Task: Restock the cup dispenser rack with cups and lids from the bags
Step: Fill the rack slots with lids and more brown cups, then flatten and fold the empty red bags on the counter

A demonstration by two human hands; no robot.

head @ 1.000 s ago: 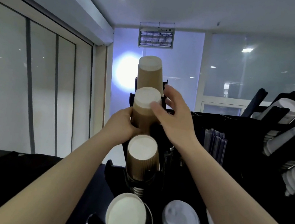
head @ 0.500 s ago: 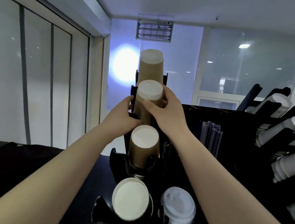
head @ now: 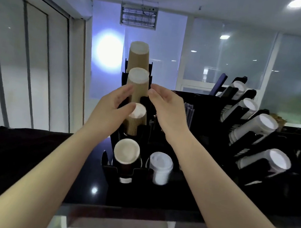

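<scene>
A dark counter (head: 24, 154) runs across the room, and on it stands a tall black rack (head: 108, 166) with brown paper cups stacked in its slots one above another, a second rack (head: 242, 111) of white cups slanting off to the right. Both hands are raised to the second stack of cups (head: 138, 85) from the top: the left hand (head: 111, 112) sits just beside it with fingers loosely open, holding nothing, and the right hand (head: 166, 108) is spread open close on the other side. Lowest down, a white lid stack (head: 160, 166) stands beside a brown cup (head: 126, 153).
</scene>
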